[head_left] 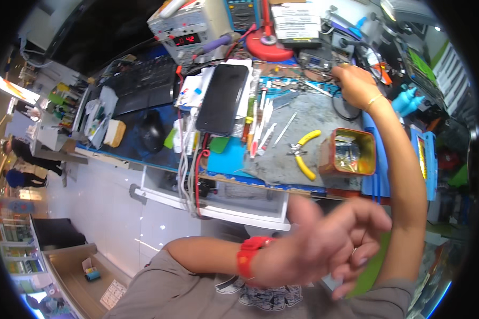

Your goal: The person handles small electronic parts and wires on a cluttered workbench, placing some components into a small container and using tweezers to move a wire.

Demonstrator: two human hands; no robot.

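Head view: your left hand (330, 242) hovering loosely wide, four o'clock; right hand (355, 85) hovering by black cable (348, 118), two o'clock, cannot tell grip.

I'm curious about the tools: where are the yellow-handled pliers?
In the head view, right of centre, the yellow-handled pliers lie on the grey mat, just left of the open tin.

From my head, one wide fisheye looks down and forward onto the desk (231, 178), my left hand (322, 245) near, my right hand (354, 85) farther off.
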